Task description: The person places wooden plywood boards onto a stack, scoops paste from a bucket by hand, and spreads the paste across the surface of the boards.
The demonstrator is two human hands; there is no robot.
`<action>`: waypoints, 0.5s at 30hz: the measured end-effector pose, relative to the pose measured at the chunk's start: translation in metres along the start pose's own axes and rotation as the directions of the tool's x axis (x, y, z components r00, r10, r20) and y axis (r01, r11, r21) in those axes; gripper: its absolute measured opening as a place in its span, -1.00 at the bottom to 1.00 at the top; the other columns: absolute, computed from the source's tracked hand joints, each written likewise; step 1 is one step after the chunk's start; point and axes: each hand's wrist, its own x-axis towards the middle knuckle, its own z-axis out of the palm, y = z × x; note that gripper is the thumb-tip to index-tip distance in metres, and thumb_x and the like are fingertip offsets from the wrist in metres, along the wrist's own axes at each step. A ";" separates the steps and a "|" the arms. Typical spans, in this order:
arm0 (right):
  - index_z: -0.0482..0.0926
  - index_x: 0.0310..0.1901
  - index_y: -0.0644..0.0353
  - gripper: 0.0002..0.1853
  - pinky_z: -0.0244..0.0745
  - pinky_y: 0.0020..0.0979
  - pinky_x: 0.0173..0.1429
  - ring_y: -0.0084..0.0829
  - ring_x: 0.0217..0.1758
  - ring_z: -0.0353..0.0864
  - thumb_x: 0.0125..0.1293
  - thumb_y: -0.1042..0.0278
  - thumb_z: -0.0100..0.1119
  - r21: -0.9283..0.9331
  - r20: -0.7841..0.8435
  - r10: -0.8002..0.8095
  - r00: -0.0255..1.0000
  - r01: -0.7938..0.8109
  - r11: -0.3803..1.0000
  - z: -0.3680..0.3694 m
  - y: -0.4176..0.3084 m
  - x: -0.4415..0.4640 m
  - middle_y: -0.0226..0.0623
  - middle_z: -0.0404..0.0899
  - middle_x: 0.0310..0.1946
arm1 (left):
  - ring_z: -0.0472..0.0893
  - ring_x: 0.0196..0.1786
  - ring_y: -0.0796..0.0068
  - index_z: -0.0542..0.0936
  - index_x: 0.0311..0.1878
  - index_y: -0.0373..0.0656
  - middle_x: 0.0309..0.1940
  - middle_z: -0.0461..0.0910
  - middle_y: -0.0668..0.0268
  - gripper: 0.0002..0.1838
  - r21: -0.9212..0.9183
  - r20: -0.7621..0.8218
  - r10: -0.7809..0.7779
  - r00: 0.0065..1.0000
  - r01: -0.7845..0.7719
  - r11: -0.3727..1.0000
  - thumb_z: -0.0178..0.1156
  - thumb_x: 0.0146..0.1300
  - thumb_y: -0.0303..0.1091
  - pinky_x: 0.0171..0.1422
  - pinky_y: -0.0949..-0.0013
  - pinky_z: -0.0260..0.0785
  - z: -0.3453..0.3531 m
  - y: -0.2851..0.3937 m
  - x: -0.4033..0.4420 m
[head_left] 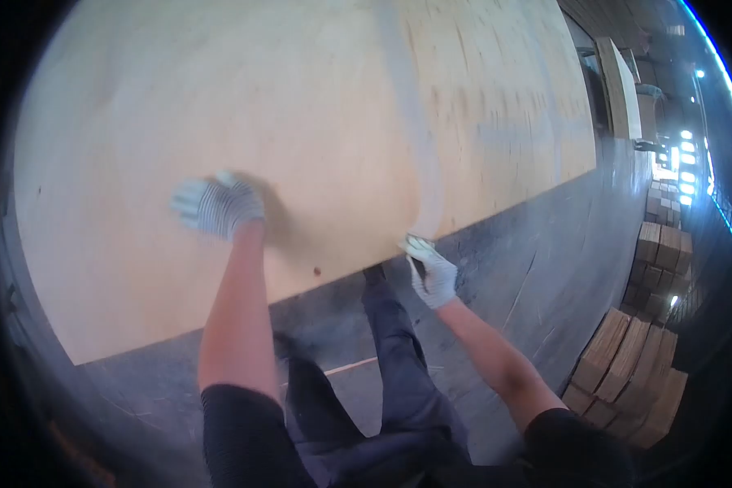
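A large pale plywood sheet fills the upper part of the view, its near edge running aslant in front of my legs. My left hand, in a striped white glove, is over the sheet's left half with its fingers stretched out to the left. It is somewhat blurred, and I cannot tell whether it presses on the wood. My right hand, gloved too, is at the near edge, thumb and fingers closed together, fingertips at the wood. What they pinch is too small to make out.
A grey floor lies below the sheet, with my legs close to its near edge. Stacked wooden blocks stand at the lower right, with more stacks behind. Upright boards are at the upper right.
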 end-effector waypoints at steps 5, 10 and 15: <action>0.78 0.16 0.13 -0.67 0.75 -0.32 0.27 -0.32 0.14 0.84 0.41 0.61 0.37 0.234 0.190 0.398 0.897 -0.435 0.869 0.003 -0.078 0.020 -0.14 0.85 0.06 | 0.15 0.76 -0.20 0.38 0.60 -0.34 0.66 0.28 -0.23 -0.33 -0.313 -0.209 0.644 0.736 -0.675 0.668 0.10 0.61 -0.08 0.82 -0.17 0.00 0.023 -0.146 -0.014; 0.80 0.14 0.18 -0.74 0.72 -0.41 0.06 -0.55 -0.07 0.78 0.46 0.54 0.37 0.640 0.142 0.473 0.869 -0.445 0.626 0.006 0.003 0.090 -0.27 0.85 -0.09 | 0.23 0.71 -0.21 0.29 0.64 -0.33 0.64 0.27 -0.25 -0.34 -0.093 -0.155 0.247 0.957 -0.263 0.960 0.04 0.67 -0.11 0.78 -0.10 0.11 0.060 -0.312 0.004; 0.78 0.16 0.16 -0.72 0.70 -0.41 0.18 -0.49 0.06 0.85 0.47 0.58 0.30 -0.031 0.017 0.127 0.992 -0.126 0.992 0.043 -0.035 0.008 -0.19 0.86 -0.01 | 0.16 0.75 -0.19 0.25 0.66 -0.37 0.68 0.22 -0.21 -0.30 -0.046 -0.136 0.135 0.981 -0.142 0.989 -0.02 0.70 -0.05 0.78 -0.13 0.07 0.056 -0.309 -0.011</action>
